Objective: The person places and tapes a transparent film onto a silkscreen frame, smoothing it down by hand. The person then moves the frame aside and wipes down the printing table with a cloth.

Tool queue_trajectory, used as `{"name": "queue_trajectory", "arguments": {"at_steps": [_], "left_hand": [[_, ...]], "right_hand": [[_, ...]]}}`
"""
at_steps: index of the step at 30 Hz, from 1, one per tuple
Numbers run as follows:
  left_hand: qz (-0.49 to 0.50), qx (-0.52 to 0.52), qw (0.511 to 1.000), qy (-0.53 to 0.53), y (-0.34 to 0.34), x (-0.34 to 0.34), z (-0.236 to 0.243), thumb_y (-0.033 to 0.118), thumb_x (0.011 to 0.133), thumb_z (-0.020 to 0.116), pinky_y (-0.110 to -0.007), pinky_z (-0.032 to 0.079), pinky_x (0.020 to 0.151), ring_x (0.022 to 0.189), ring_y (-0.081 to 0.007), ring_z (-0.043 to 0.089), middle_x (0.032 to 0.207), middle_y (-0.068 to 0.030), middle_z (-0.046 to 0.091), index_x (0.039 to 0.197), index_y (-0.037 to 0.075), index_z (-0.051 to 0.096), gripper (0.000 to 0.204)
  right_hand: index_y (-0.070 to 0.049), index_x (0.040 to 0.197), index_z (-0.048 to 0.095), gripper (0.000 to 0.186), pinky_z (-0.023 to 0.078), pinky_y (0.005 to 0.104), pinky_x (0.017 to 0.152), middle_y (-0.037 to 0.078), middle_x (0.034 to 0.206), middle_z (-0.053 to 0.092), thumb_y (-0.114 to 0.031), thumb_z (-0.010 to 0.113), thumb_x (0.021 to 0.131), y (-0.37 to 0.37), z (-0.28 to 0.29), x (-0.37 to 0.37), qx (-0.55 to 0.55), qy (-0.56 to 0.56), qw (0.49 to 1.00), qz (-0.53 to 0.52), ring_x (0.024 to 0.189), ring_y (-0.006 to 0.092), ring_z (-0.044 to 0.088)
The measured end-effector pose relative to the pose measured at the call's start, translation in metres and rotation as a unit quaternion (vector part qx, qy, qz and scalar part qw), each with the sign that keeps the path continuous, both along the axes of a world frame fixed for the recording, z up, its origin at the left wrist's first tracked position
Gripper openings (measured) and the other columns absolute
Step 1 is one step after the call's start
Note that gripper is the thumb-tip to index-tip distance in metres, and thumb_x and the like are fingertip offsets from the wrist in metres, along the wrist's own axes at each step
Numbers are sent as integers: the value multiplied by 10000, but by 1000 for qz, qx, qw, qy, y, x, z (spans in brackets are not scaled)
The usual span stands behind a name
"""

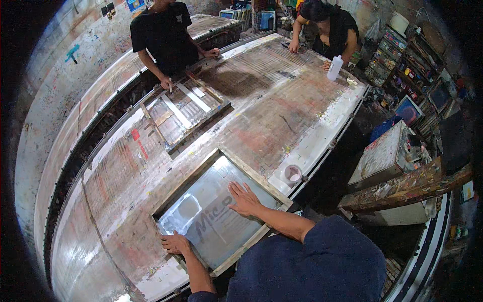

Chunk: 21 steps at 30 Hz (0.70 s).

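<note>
Nearest the person, a wooden-framed printing screen with a pale grey mesh (211, 214) lies flat on the long, paint-stained counter (126, 176), close to its near edge. The left hand (175, 243) rests on the frame's near-left corner, fingers curled loosely over the wood rather than clamped on it. The right hand (243, 198) lies open and flat on the mesh, fingers spread, well apart from the left. Just beyond the frame's right corner sits a roll of pale tape (293, 174) on the counter's white edge. Farther along, a second wooden screen frame (183, 116) lies under the hands of a person in a black shirt (163, 32). At the far end another person (also in dark clothes) (332, 27) leans over the counter beside a white plastic bottle (334, 68).
</note>
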State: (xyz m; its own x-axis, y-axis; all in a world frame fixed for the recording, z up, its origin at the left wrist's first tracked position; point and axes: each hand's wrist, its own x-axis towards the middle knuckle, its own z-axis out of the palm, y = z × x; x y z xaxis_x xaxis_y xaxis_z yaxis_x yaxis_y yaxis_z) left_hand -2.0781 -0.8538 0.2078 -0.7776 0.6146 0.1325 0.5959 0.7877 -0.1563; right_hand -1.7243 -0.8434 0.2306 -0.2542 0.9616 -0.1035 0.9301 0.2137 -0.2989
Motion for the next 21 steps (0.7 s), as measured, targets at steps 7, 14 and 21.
{"name": "queue_trajectory", "arguments": {"at_steps": [7,14,21], "left_hand": [[0,4,1000,-8,0,0,2,536,892,668,-460,477,900,1195,-288,548,1275,-147,547,1457,40,379,806],[-2,1,1000,15,-1,5,7,539,890,669,-453,490,896,1166,-285,566,1270,-141,551,1446,36,391,800],[9,-4,1000,3,1,4,7,518,886,680,-446,493,892,1166,-283,568,1263,-145,559,1440,49,400,778]], "right_hand": [[29,1562,211,851,96,486,1244,167,1657,166,-541,471,987,0,-4,0,16,22,1000,4,1542,285,129],[28,1548,255,848,100,486,1242,163,1644,218,-535,512,968,-1,-3,1,49,27,998,1,1541,282,141],[41,1554,228,838,86,497,1243,177,1649,191,-525,476,987,0,2,1,4,13,1000,6,1543,295,125]]}}
